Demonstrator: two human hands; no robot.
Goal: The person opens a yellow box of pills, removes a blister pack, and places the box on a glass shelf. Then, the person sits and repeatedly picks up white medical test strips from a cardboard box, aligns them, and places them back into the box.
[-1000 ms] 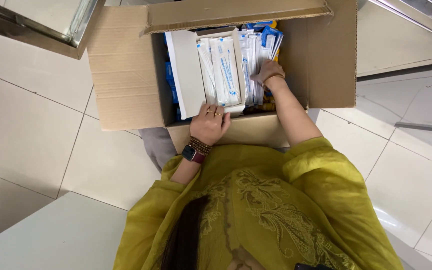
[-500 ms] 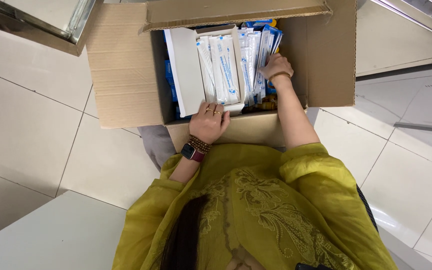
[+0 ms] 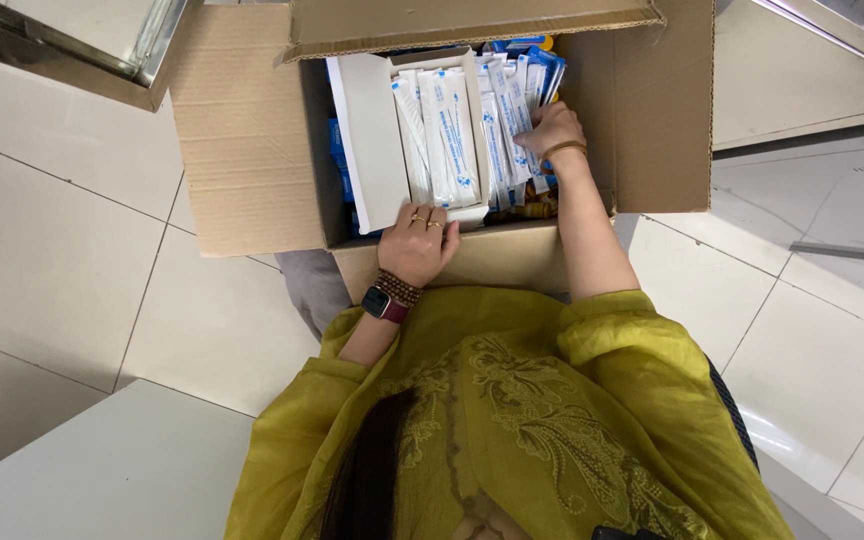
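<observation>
Right hand [image 3: 549, 130] has moved deeper — among packets [image 3: 497, 125].

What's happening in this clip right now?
A person in a yellow-green top leans over an open cardboard box on a tiled floor. The left hand rests on the near edge of a white inner carton, while the right hand reaches among slim white-and-blue sachets standing upright inside.

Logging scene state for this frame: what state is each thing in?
Cardboard box: open, flaps spread.
White inner box: open, lid up.
Packets: upright, packed in rows.
Left hand: resting on the white inner box's near edge.
Right hand: among the packets, fingers curled on some.
</observation>
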